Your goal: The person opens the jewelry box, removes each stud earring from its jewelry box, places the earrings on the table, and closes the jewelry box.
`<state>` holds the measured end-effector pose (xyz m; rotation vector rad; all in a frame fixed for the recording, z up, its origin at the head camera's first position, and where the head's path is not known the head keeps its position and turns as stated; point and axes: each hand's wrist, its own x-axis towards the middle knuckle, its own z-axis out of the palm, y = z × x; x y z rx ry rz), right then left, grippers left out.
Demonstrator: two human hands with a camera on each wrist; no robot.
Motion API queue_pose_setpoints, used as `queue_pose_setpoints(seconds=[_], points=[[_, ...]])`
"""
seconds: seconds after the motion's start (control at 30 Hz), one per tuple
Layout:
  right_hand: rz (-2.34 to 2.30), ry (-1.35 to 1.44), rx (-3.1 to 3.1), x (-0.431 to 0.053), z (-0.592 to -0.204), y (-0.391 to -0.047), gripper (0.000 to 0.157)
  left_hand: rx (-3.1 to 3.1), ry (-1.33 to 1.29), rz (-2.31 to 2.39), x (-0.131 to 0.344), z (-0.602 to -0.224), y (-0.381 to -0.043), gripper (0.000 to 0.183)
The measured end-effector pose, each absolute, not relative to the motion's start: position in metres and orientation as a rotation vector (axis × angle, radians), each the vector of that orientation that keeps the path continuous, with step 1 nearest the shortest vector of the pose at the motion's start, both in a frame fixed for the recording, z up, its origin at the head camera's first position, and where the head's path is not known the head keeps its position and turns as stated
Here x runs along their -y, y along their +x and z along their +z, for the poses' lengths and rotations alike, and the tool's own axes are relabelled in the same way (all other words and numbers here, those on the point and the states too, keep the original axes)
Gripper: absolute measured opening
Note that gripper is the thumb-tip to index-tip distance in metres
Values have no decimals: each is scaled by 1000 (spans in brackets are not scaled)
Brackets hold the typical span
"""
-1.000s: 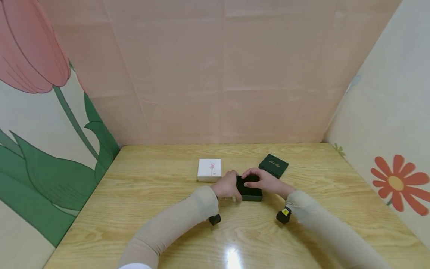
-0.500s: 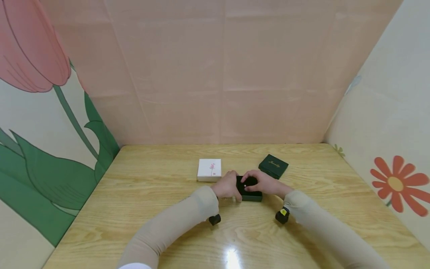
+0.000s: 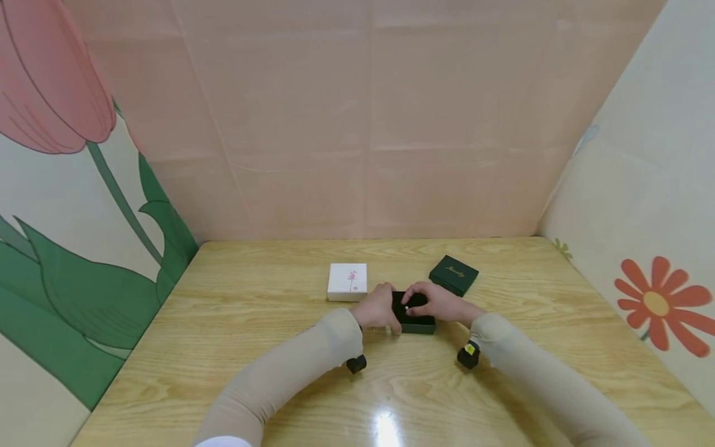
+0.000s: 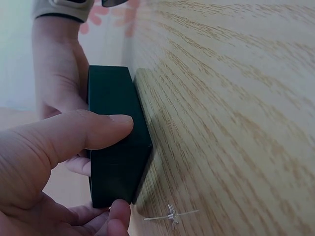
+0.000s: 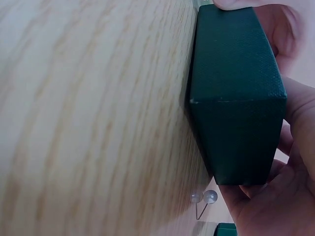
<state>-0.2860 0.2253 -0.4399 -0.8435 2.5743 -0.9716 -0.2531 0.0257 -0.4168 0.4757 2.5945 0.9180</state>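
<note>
An uncovered dark green box [image 3: 418, 325] with a black inside stands mid-table. My left hand [image 3: 377, 308] grips its left end, the thumb [image 4: 106, 130] lying along the green outer wall in the left wrist view. From the right, my right hand [image 3: 441, 304] reaches over the box, thumb and index fingertips pinching a small pearl-like bead [image 3: 406, 308]. The box hides these fingertips in the right wrist view. A silvery star-shaped piece [image 4: 171, 215] with a thin pin lies on the wood in the left wrist view. A pearl stud earring [image 5: 210, 196] shows beside the box in the right wrist view.
Behind the box at the right lies a dark green lid [image 3: 454, 275] with gold lettering. A white box [image 3: 347, 282] with a pink flower print sits at the back left. The wooden table [image 3: 268, 273] ends at a pink backdrop [image 3: 301, 124].
One second ago no bead was visible and the right thumb and index finger stood apart. By half a second ago the bead showed at the fingertips. The left hand stays on the box.
</note>
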Motion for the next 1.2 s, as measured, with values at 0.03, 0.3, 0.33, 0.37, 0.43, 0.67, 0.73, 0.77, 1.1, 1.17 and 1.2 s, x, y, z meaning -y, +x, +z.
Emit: queue_pose_setpoints(seconds=[0.03,0.3,0.33,0.37,0.43,0.67,0.73,0.77,1.1,1.17,1.2], points=[[-974,-842,-2572,-225,-440,-286,15,-2601,479,911,-26,-417,-253,92],[-960,-848,-2594,-225,-440,-286,10,-2608,492,888,-25,-415,-253,90],[-956,-848,-2600,-225,-441,-286,9,-2607,492,884,-25,-415,-253,91],[-954,-846,-2605,-225,-441,-286,9,-2607,493,879,-25,-415,-253,91],[-955,-846,-2613,-225,-441,-286,8,-2607,492,879,-25,-414,-253,90],[-969,-840,-2623,-226,-442,-287,8,-2619,496,882,-26,-416,-254,86],[-979,-845,-2625,-226,-442,-287,8,-2621,497,887,-26,-416,-254,84],[-985,-839,-2626,-226,-441,-287,8,-2625,497,886,-27,-417,-254,83],[-1086,-821,-2640,-230,-426,-283,12,-2644,493,854,-28,-416,-254,89],[-1114,-817,-2639,-233,-421,-283,14,-2646,490,857,-28,-416,-254,89],[-1131,-815,-2636,-235,-418,-283,16,-2647,490,857,-28,-416,-254,89]])
